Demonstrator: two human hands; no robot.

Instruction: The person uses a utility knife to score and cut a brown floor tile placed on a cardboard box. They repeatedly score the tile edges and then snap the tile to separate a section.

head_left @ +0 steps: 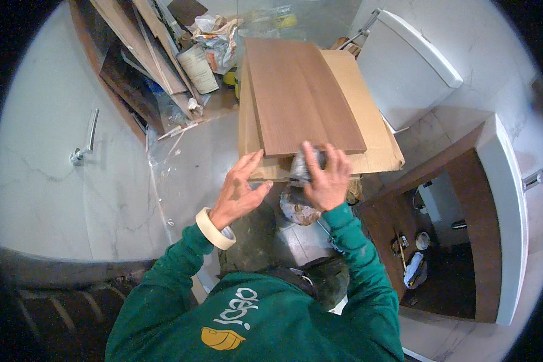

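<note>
The right hand (326,181) holds a grey tube (300,169) against the brown board (301,96) (no bead visible yet), left hand (238,190) open.

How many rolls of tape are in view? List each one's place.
1: a cream roll of masking tape worn like a bracelet on the left wrist, below the left hand. Others may be hidden in the debris pile.

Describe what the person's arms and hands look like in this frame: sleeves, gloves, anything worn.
Both arms are in dark green long sleeves of a sweatshirt, with ribbed cuffs at the wrists. The left hand and right hand are bare, with no gloves. A cream roll of masking tape sits around the left wrist like a bracelet. The right sleeve has a few pale smudges.
</note>
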